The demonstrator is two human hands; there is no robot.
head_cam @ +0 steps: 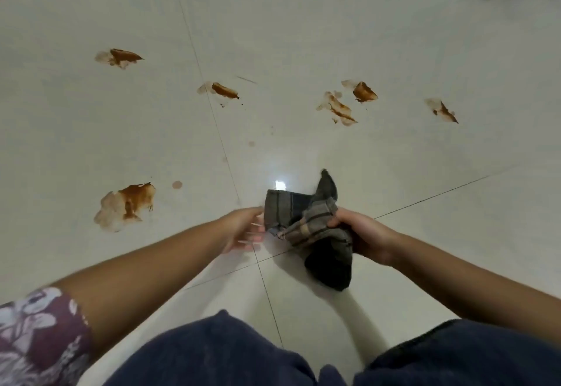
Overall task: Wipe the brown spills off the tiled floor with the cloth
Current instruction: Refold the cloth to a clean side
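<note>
Right hand [361, 233] grips bunched grey cloth [303, 221]; left hand [243, 227] at cloth edge, fingers blurred. Six brown spills [130, 203] on tiled floor [303, 36] ahead.

The cloth [306, 227] is between the two hands, near the person. The left hand [243, 227] is at its left edge and the right hand [361, 235] holds its right side. One spill [127, 203] lies on the floor [303, 36] to the left. Five more spills [223, 90] lie in a far row.
</note>
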